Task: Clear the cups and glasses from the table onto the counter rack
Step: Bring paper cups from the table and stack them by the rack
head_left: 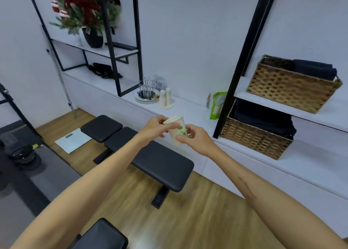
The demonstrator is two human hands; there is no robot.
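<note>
Paper cup [178,131] with a green leaf print is pinched at rim and base by the left hand [155,128] and right hand [195,138] above a black bench [150,160], short of the counter [188,107] where a wire rack [146,90], stacked cups [165,98] and dark-cloth-filled wicker baskets [254,137] stand.

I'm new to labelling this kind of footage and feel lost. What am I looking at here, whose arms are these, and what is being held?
There is no machine: the one picture comes from a camera worn on a person's head, looking forward and down. The two bare arms are that person's. The left hand and right hand both hold a paper cup with a green print. Ahead runs a white counter, bearing a wire cup rack on a plate, stacked paper cups, a green packet and wicker baskets. Black padded benches stand on the wooden floor below.
</note>
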